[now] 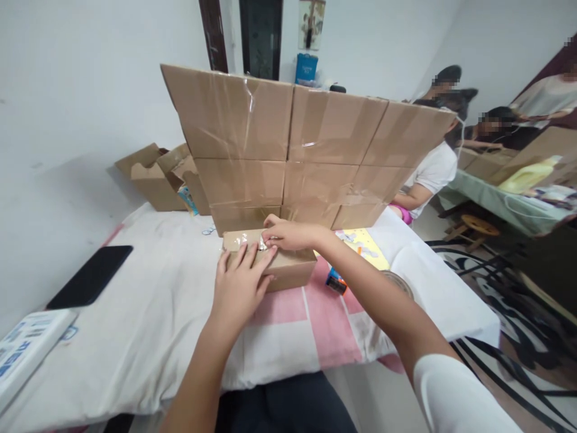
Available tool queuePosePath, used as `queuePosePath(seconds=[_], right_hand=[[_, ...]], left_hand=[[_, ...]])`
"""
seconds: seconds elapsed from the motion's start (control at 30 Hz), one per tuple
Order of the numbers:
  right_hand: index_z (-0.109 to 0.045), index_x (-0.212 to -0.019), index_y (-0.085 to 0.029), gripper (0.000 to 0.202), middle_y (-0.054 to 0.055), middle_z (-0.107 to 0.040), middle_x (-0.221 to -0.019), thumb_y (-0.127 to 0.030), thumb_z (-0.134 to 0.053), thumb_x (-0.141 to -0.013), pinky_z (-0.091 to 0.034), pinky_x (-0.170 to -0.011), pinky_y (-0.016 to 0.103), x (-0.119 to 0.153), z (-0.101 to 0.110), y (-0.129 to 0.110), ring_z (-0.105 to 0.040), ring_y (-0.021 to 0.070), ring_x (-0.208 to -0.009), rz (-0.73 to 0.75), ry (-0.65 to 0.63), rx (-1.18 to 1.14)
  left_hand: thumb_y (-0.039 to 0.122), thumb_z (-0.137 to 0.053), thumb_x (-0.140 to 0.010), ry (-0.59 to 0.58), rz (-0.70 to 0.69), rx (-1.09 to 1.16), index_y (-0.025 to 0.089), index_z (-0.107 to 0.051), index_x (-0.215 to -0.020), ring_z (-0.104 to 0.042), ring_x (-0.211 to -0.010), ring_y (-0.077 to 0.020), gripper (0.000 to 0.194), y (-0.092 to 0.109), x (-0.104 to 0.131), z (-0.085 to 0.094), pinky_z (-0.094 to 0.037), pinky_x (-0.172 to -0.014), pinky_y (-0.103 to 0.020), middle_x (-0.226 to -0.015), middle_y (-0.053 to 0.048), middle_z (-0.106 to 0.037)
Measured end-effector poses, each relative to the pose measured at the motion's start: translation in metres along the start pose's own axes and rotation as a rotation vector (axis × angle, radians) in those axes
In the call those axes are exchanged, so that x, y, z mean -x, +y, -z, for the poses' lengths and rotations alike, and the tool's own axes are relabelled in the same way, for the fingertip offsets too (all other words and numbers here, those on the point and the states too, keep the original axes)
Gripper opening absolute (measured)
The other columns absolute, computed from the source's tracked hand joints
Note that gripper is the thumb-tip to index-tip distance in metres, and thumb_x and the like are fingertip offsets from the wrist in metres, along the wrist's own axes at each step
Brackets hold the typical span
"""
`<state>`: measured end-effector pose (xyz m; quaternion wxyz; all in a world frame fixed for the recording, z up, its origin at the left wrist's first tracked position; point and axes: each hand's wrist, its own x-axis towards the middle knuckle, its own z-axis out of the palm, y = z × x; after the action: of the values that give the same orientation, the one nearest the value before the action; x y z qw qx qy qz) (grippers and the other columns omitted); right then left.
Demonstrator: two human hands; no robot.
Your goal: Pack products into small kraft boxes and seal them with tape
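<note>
Two bare hands work over a small cardboard box (288, 276) at the centre of the frame, on a counter (171, 282) draped in white and pink cloth. The left hand (243, 281) lies over the box's top and near edge, fingers fanned, its grip apart and pressed to the cardboard rather than closed around it. The right hand (288, 234) reaches across from the lower right, the fingertips of its grip together on a shiny piece of clear tape (262, 242) along the top of the box.

Just behind, a tall cardboard wall (327, 138) of taped panels fills the upper centre. Open cartons (155, 183) stand at the upper left. A black tablet-like slab (92, 275) lies at centre left, with a white box (29, 352) printed in blue near the lower left edge. Right of the small box sit a blue-and-orange item (336, 281) and a yellow patterned sheet (372, 251); a round object (400, 284) shows partly behind the right forearm.

At the upper right, a person in a white shirt (435, 171) sits beyond the wall, and others gather near a green-covered counter (505, 201) bearing a yellow bottle (529, 174).
</note>
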<state>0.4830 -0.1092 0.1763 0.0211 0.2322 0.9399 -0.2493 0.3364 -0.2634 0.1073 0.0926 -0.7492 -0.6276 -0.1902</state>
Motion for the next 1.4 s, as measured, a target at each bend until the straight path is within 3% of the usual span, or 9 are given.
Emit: queuePosePath(seconds=[0.2, 0.5, 0.8, 1.0, 1.2, 1.3, 1.4], right_hand=[[-0.067, -0.087, -0.017, 0.020, 0.008, -0.048, -0.118, -0.019, -0.049, -0.095, -0.045, -0.092, 0.033, -0.007, -0.004, 0.008, -0.058, 0.0171, -0.092, 0.068, 0.007, 0.030], [-0.068, -0.096, -0.018, 0.017, 0.008, -0.054, -0.107, -0.028, -0.054, -0.096, -0.047, -0.087, 0.027, 0.000, -0.001, 0.004, -0.060, 0.0187, -0.095, 0.086, -0.001, 0.106], [-0.062, -0.083, -0.018, 0.020, 0.004, -0.054, -0.098, -0.034, -0.056, -0.094, -0.044, -0.068, 0.025, -0.001, 0.001, 0.005, -0.059, 0.0164, -0.081, 0.083, -0.007, 0.126], [-0.061, -0.092, -0.019, 0.014, 0.008, -0.057, -0.119, -0.031, -0.054, -0.096, -0.045, -0.072, 0.026, 0.008, -0.004, 0.002, -0.062, 0.0188, -0.098, 0.105, 0.090, 0.158], [-0.059, -0.102, -0.021, 0.021, 0.008, -0.054, -0.134, -0.040, -0.049, -0.098, -0.048, -0.075, 0.031, 0.014, -0.015, 0.004, -0.063, 0.0226, -0.111, 0.092, 0.151, 0.168], [-0.055, -0.116, -0.019, 0.041, 0.012, -0.058, -0.132, -0.051, -0.060, -0.091, -0.053, -0.083, 0.038, 0.014, -0.015, 0.005, -0.064, 0.0265, -0.112, -0.005, 0.258, 0.153], [-0.055, -0.124, -0.016, 0.071, 0.018, -0.063, -0.129, -0.065, -0.072, -0.075, -0.053, -0.091, 0.052, 0.013, -0.012, 0.007, -0.065, 0.0359, -0.113, -0.298, 0.274, 0.172]], left_hand=[[0.042, -0.058, -0.092, 0.025, -0.020, 0.011, 0.030, -0.050, -0.146, -0.043, -0.141, -0.0354, 0.056, -0.003, 0.000, -0.004, -0.030, -0.113, -0.054, -0.150, -0.012, -0.052], [0.042, -0.043, -0.093, 0.168, -0.095, -0.032, 0.028, -0.059, -0.139, -0.048, -0.136, -0.0367, 0.050, -0.009, 0.000, -0.025, -0.034, -0.108, -0.056, -0.142, -0.015, -0.060], [0.041, -0.036, -0.092, 0.137, -0.078, -0.158, 0.027, -0.063, -0.136, -0.047, -0.138, -0.0326, 0.053, -0.013, 0.000, -0.033, -0.033, -0.109, -0.052, -0.146, -0.012, -0.057], [0.042, -0.032, -0.092, 0.197, -0.062, -0.125, 0.025, -0.067, -0.131, -0.048, -0.136, -0.0331, 0.055, -0.008, 0.000, -0.029, -0.035, -0.108, -0.052, -0.142, -0.013, -0.060], [0.045, -0.033, -0.092, 0.205, -0.074, -0.116, 0.026, -0.066, -0.132, -0.050, -0.135, -0.0331, 0.055, -0.005, 0.001, -0.028, -0.035, -0.109, -0.052, -0.141, -0.013, -0.061], [0.046, -0.032, -0.093, 0.225, -0.075, -0.110, 0.025, -0.068, -0.130, -0.052, -0.133, -0.0339, 0.056, -0.004, 0.004, -0.026, -0.035, -0.108, -0.053, -0.139, -0.014, -0.062], [0.046, -0.032, -0.093, 0.228, -0.075, -0.093, 0.024, -0.069, -0.128, -0.052, -0.132, -0.0349, 0.055, -0.003, 0.005, -0.024, -0.036, -0.107, -0.054, -0.138, -0.013, -0.063]])
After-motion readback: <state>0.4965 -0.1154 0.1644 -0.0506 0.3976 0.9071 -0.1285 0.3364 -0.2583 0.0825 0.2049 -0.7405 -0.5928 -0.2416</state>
